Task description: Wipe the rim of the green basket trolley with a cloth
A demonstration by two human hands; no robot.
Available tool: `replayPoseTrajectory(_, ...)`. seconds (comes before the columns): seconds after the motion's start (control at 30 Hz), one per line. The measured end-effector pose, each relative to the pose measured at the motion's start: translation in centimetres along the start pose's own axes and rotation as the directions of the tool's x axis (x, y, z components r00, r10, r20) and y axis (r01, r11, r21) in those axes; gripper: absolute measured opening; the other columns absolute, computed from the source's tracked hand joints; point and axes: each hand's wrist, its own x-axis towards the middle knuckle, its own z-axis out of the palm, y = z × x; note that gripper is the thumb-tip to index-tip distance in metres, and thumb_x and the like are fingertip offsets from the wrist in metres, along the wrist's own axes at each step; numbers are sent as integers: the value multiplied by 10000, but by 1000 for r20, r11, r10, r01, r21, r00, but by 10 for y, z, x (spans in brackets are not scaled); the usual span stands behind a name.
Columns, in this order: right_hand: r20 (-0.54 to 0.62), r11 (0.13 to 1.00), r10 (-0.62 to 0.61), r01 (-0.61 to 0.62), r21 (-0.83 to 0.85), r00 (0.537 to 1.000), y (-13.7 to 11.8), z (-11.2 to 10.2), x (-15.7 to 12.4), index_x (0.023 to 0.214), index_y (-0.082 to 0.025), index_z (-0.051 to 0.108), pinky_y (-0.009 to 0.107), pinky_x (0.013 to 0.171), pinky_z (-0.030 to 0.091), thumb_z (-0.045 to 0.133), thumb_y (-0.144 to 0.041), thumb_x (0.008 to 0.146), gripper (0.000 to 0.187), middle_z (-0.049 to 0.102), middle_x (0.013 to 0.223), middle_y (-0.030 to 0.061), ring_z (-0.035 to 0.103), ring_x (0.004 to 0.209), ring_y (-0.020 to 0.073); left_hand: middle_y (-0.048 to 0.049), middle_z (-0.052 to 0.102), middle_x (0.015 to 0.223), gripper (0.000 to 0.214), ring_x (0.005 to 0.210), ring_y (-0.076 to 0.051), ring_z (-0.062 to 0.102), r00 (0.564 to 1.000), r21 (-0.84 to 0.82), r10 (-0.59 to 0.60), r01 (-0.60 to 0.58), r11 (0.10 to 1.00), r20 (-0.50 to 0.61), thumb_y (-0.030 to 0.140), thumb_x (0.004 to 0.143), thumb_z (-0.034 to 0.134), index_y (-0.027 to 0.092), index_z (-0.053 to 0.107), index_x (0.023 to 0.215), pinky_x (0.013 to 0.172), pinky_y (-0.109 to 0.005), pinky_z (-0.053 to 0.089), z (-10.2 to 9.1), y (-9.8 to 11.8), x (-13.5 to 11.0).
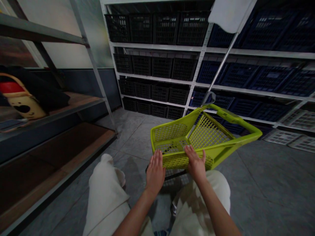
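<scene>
A lime-green plastic shopping cart basket with mesh walls stands right in front of me, tilted in the view. My left hand lies on its near rim with the fingers reaching over the mesh. My right hand curls over the same rim a little to the right. A thin metal pole rises from the basket's far corner and carries a white cloth flag at the top. Under the basket, a dark wheeled frame is partly hidden.
White metal shelving ahead holds rows of black crates, with navy crates to the right. Grey shelves with wooden boards run along the left, with a yellow and red item on them. White crates lie on the grey tile floor.
</scene>
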Motion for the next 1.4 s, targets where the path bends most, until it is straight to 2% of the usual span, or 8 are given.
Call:
replayPoseTrajectory(0.17, -94, 984, 170, -174, -40, 981, -11, 7, 0, 1444, -229, 410, 576, 1167, -32, 386, 17, 731, 754, 565, 1376, 103, 489, 1309, 244, -193, 315, 1547, 751, 1452, -258, 266, 1000, -40, 3, -3, 999, -15, 151, 882, 445, 53, 92, 1538, 1163, -434, 298, 1, 4, 0)
replayPoseTrajectory(0.4, 56, 988, -60, 52, 146, 997, -101, 32, 6, 1398, -184, 466, 469, 1197, -60, 389, 16, 768, 665, 524, 1421, 88, 418, 1364, 176, -205, 372, 1514, 762, 1440, -262, 294, 998, 11, 31, -31, 999, -58, 103, 849, 416, 47, 91, 1536, 1144, -453, 327, 11, 0, -2)
replayPoseTrajectory(0.53, 124, 979, -165, 148, 137, 978, -54, 13, 5, 1430, -222, 425, 500, 1186, -89, 369, 51, 724, 759, 507, 1438, 59, 408, 1369, 151, -188, 360, 1526, 732, 1437, -253, 302, 1000, 23, 18, -18, 1000, -13, 114, 845, 447, 45, 173, 1521, 1160, -425, 310, 5, -3, -2)
replayPoseTrajectory(0.73, -41, 975, 208, -211, -72, 977, 11, -6, -1, 1355, -223, 513, 561, 1163, -79, 380, 39, 725, 696, 565, 1380, 72, 469, 1326, 214, -174, 306, 1556, 736, 1453, -255, 265, 1000, -8, -7, 7, 1000, -2, 161, 875, 466, 56, 150, 1531, 1167, -421, 297, 1, 5, -1)
replayPoseTrajectory(1.03, 63, 988, -31, 21, 156, 998, -110, 37, 6, 1375, -175, 501, 415, 1205, 2, 382, 16, 784, 633, 525, 1422, 68, 416, 1363, 160, -193, 385, 1510, 736, 1440, -261, 295, 999, 19, 21, -21, 1000, -38, 67, 834, 403, 38, 151, 1525, 1152, -435, 326, 16, -1, -5)
replayPoseTrajectory(1.17, 113, 977, -171, 153, 149, 979, -61, 17, 3, 1449, -220, 405, 477, 1200, -33, 382, 39, 713, 780, 496, 1448, 52, 414, 1364, 156, -191, 343, 1534, 747, 1449, -266, 272, 1000, 8, 12, -12, 1000, -9, 117, 842, 451, 46, 160, 1526, 1161, -438, 305, 8, -1, -4)
replayPoseTrajectory(1.3, -15, 997, 70, -70, -20, 997, 6, -4, -4, 1441, -250, 412, 532, 1181, -14, 363, 43, 702, 797, 531, 1417, 50, 453, 1339, 177, -172, 290, 1563, 759, 1458, -247, 252, 1000, -10, -5, 5, 1000, 12, 143, 860, 475, 59, 135, 1533, 1168, -417, 298, -1, 4, -3)
replayPoseTrajectory(1.4, -88, 971, 222, -228, -67, 971, 4, -2, -7, 1421, -222, 439, 552, 1172, -13, 367, 28, 730, 738, 522, 1422, 82, 460, 1334, 206, -178, 274, 1568, 753, 1462, -252, 240, 1000, -22, -7, 7, 1000, 10, 148, 866, 473, 52, 135, 1532, 1171, -419, 295, 0, 6, -3)
